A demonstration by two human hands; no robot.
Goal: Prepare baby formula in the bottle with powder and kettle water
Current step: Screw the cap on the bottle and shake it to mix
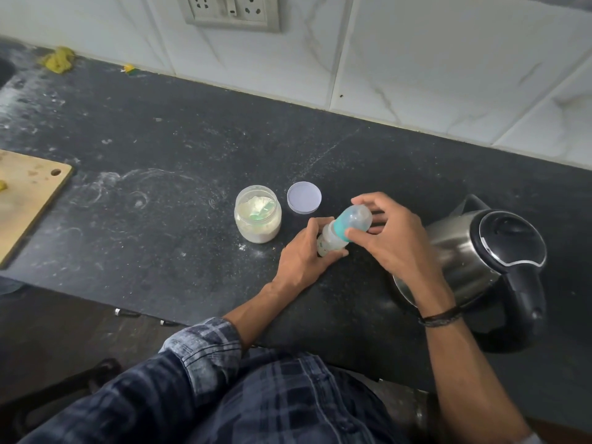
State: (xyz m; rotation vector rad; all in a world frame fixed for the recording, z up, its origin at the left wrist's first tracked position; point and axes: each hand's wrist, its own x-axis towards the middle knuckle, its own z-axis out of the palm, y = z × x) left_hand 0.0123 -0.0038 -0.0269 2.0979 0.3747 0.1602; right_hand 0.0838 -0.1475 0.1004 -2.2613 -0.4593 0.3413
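Plaid sleeve (205,342) foremost; left hand (299,256) grips bottle (330,236), right hand (397,241) its cap (357,216).

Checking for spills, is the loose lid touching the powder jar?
Apart. The head view shows a strip of dark counter between the lid and the powder jar.

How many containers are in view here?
3: the open powder jar centre counter, the baby bottle held by the left hand and right hand, the kettle at right.

A wooden board (28,200) lies at the left of the dark counter (192,149). A crumpled yellow thing (59,59) sits by the white wall (416,59). Plug sockets (229,9) are on the wall.
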